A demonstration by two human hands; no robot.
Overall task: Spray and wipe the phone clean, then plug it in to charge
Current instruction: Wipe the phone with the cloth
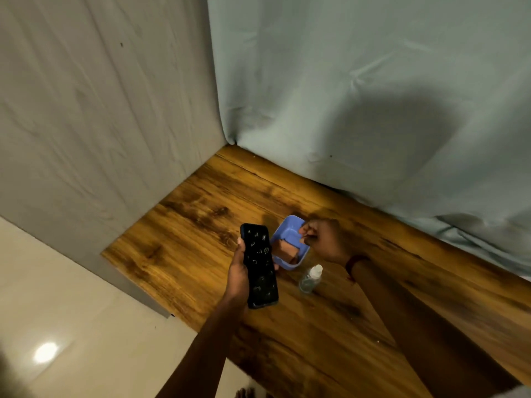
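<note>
**A:** The left forearm comes up from the bottom centre of the frame, closest to us. What is its hand doing?

**B:** The left hand [238, 272] grips a black rectangular glass-faced phone [260, 265] just below centre. The thumb lies along the phone's left edge and the fingers curl behind it. The screen faces up and is speckled with pale droplets.

**A:** So it's been sprayed?

**B:** I'd judge so. The small clear plastic spray bottle [311, 280] stands untouched on the brown wooden tabletop [195, 225], just right of the phone.

**A:** And the wiping?

**B:** Not begun, I think. The right hand [323, 239] is over the blue plastic tray [283, 222]. Thumb and fingertips seem to pinch a corner of the folded pinkish-brown cloth [287, 252] lying in it.

**A:** Charging?

**B:** That's left to do. No cable or socket is in view.
</note>
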